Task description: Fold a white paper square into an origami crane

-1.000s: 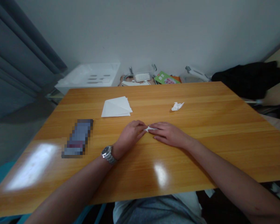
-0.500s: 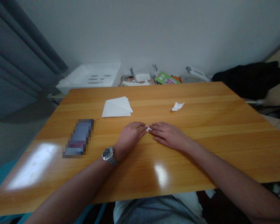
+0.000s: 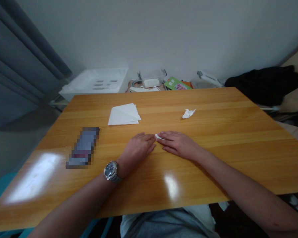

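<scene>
Between my hands, a small piece of folded white paper [image 3: 159, 136] lies on the wooden table, mostly hidden under the fingertips. My left hand [image 3: 139, 147], with a metal watch [image 3: 111, 171] on its wrist, holds the paper's left end with its fingertips. From the other side, my right hand [image 3: 177, 143] holds the paper with its fingers stretched over it and pressed down. Beyond the right hand stands a small folded white paper figure [image 3: 188, 113]. A stack of white paper sheets [image 3: 124, 114] lies beyond the left hand.
A phone [image 3: 83, 147], blurred out, lies on the left of the table [image 3: 213, 181]. Behind the far edge are a white plastic tray [image 3: 96, 79], a green booklet [image 3: 176, 83] and a dark cloth [image 3: 260, 84]. A teal chair [image 3: 2, 188] stands at the left.
My left hand has shifted slightly left and toward me, its wrist turning so the watch face shows more. My right fingers have slid a little left over the folded paper.
</scene>
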Tool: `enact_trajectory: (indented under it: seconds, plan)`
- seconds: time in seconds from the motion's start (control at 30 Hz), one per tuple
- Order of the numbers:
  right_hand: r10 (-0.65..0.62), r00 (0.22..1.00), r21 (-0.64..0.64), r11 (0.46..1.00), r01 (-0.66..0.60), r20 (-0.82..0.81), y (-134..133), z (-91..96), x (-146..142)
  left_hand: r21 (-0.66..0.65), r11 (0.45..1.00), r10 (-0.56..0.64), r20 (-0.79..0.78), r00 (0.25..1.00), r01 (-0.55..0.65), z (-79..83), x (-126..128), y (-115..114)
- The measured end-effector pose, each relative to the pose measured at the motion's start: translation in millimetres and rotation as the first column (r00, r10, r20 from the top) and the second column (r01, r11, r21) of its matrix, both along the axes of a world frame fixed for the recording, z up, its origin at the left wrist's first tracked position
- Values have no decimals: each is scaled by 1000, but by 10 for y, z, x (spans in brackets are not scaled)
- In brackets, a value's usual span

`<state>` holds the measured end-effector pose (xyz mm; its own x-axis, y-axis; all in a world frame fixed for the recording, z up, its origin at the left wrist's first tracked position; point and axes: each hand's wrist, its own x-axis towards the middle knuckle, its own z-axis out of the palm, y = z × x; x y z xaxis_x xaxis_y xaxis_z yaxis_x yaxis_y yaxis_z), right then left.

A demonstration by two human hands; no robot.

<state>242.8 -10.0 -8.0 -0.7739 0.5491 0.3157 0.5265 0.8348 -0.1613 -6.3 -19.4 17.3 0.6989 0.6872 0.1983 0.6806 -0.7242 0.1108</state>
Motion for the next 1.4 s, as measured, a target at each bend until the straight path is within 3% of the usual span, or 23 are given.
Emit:
enact_trajectory:
  seconds: [0.27, 0.7, 0.93, 1.17, 1.4]
  plan:
    - [-29, 1000, -38, 999, 29, 13, -65, 42, -5, -7, 1000, -22, 4, 1000, 22, -38, -28, -5]
    - [-37, 999, -134, 990, 41, 34, -74, 146, -11, -87, 995, 47, 48, 998, -42, -13, -5, -60]
    - [-63, 998, -128, 990, 66, 25, -80, 132, -19, -32, 999, -29, -27, 999, 28, 2, -21, -41]
    - [-89, 996, -176, 981, 87, -6, -99, 97, -14, -46, 999, -12, -36, 999, 10, 89, 7, -46]
    - [-114, 992, -179, 979, 102, -55, -69, 38, -14, -8, 1000, -8, -22, 1000, 8, 40, -6, -35]
